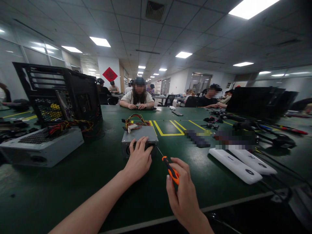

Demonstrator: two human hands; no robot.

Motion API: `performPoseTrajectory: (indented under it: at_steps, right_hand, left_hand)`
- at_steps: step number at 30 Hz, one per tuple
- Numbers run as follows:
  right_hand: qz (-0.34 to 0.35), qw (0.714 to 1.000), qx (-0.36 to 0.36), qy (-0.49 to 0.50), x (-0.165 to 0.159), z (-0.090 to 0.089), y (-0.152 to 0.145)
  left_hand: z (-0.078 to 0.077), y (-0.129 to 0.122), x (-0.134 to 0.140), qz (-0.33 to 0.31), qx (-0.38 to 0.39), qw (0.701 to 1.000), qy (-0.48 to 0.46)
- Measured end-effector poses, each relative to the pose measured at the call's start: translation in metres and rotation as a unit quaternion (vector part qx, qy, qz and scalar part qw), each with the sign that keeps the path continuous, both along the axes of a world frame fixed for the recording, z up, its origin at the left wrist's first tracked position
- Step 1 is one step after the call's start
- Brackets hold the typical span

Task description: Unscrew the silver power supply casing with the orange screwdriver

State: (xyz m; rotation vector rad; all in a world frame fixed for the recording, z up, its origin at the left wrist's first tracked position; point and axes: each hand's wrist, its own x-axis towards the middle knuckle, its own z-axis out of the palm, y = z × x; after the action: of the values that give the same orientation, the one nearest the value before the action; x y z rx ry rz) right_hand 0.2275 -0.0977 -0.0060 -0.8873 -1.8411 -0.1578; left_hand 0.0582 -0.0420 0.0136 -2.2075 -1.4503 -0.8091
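Observation:
A grey metal power supply unit [140,132] rests on the green table in front of me, its bundle of coloured cables [137,121] and a white connector [132,128] lying over its top. My left hand [140,157] grips its near side, fingers bent over the front edge and spread somewhat apart. In my right hand [181,188] is a screwdriver [171,170] with an orange and black handle, held by thumb and fingers. Its thin shaft slants up and left to the unit's right front corner; whether the tip sits in a screw is too small to tell.
On the left stand a black computer case [83,94] and a second power supply [48,148]. Two white devices [235,165] with cables lie at right, before a black monitor [253,104]. A person [139,96] sits across the table [109,201]; a phone [177,113] lies nearer.

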Motion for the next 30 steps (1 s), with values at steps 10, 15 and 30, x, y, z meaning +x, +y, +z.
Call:
performPoseTrajectory:
  at_steps: [10, 15, 30]
  right_hand:
    - [-0.095, 0.994, -0.015, -0.05, 0.001, 0.003, -0.005]
    - [-0.086, 0.989, -0.02, -0.114, -0.004, 0.004, -0.011]
    - [-0.125, 0.984, -0.029, -0.122, 0.0, 0.0, -0.003]
  left_hand:
    - [0.001, 0.0, -0.003, -0.008, -0.011, 1.0, -0.003]
    - [0.002, 0.0, -0.003, -0.013, -0.013, 1.0, -0.002]
    - [0.002, 0.0, -0.005, -0.012, -0.018, 1.0, 0.006]
